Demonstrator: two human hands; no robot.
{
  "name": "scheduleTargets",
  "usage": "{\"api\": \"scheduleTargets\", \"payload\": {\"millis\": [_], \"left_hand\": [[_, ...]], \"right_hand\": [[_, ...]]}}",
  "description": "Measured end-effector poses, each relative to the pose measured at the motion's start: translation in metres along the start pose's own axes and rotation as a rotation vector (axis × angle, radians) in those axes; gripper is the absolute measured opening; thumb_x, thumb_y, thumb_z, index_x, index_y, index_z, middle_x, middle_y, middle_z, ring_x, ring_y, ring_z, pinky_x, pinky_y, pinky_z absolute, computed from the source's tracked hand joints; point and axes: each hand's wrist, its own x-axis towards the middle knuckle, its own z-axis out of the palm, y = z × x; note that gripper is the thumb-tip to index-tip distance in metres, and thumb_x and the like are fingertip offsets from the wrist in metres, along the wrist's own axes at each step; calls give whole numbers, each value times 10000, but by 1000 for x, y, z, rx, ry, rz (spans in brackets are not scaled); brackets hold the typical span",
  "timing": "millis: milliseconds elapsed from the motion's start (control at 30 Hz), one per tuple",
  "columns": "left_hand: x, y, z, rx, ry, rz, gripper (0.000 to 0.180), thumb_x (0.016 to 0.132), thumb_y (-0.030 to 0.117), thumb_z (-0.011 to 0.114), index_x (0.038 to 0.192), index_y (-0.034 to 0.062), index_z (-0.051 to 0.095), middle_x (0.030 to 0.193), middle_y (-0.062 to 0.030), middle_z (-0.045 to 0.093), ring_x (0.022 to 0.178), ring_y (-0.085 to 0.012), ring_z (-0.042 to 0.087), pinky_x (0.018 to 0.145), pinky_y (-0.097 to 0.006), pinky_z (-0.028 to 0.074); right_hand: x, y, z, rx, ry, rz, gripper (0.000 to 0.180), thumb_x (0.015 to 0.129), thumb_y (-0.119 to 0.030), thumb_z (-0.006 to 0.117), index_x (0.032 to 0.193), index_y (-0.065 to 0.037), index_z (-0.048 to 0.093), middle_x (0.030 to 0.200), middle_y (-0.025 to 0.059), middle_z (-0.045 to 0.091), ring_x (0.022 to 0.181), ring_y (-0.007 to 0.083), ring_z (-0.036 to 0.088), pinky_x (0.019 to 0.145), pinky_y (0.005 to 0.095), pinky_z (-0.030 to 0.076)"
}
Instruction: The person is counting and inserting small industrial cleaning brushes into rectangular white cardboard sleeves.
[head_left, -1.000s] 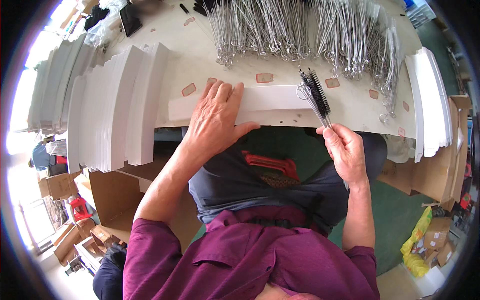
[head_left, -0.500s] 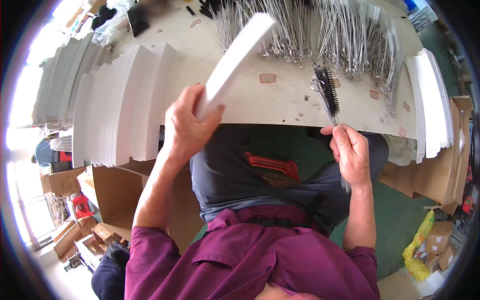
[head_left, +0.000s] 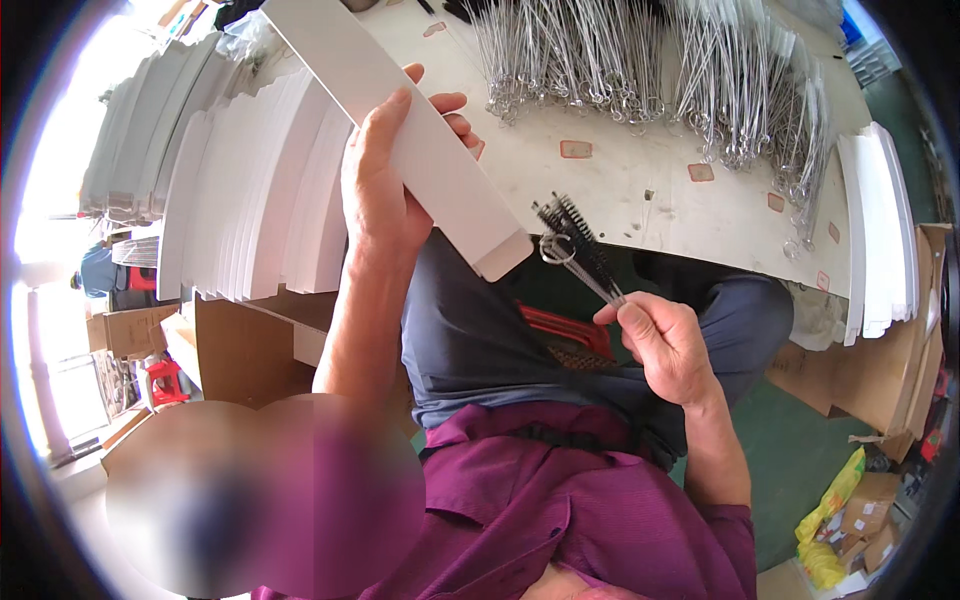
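Two holds on my remote feed: one per side.
Left hand point(head_left: 385, 185): grasping a long white box point(head_left: 435, 165), tilted, its lower end near the brushes point(head_left: 585, 242).
Right hand point(head_left: 662, 345): pinching those black-bristled brushes by their wire stems, bristles outermost.
Table point(head_left: 700, 215): looped wire rods point(head_left: 570, 60) bunched at the far side; white cartons point(head_left: 255, 185) ranked at left.

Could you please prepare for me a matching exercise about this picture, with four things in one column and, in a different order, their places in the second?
Things:
1. long white box
2. black-bristled brushes
3. ring-ended metal wires in a heap
4. crumpled yellow plastic

Places:
A. at the lower right of the picture
B. held in the right hand
C. on the far part of the table
D. held in the left hand

Right pairs: 1-D, 2-B, 3-C, 4-A
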Motion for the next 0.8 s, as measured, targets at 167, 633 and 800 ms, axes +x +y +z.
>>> {"api": "scheduleTargets", "payload": {"millis": [167,633,800], "left_hand": [[1,-4,-2,-50,83,-16,538,1012,302,583,1437,0,450,1105,-239,661,877,-263,683,760,-446,605],[1,-14,-3,-295,123,-63,513,976,329,609,1328,-32,516,1037,-234,643,826,-289,631,781,-482,563],[1,-17,-1,-261,167,-48,514,975,327,609,1318,-45,517,1038,-241,638,825,-283,626,772,-474,556]], "right_hand": [[-1,6,3,-45,-91,14,307,1086,-250,573,1004,3,726,636,-27,481,604,54,405,532,252,343],[8,24,8,-131,-70,13,277,1068,-227,598,987,1,733,614,47,537,595,76,452,529,285,382],[7,26,8,-124,-58,5,285,1065,-238,603,980,1,733,612,58,541,582,85,463,531,287,388]]}}
